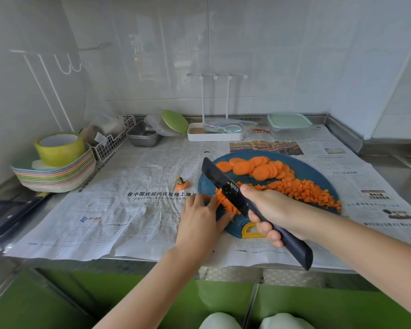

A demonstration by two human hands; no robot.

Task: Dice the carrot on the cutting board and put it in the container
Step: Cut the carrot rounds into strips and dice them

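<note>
The right hand [268, 205] is clenched around the handle of the black knife [223, 184], with the thumb laid forward on the blade's side, probably to guide the edge. The blade stands slanted over a bundle of carrot strips [223, 203] at the near-left part of the blue cutting board [306, 168]. The left hand [199, 214] holds these strips together between fingers and thumb, so that they do not spread under the cut; the blade hides part of the fingertips, so how far they curl I cannot say. The finished dice [301, 188] are pushed to the right to keep the working place free, and the round slices [254, 167] wait at the far side. The container [288, 125] stands well apart behind, its lid on.
</note>
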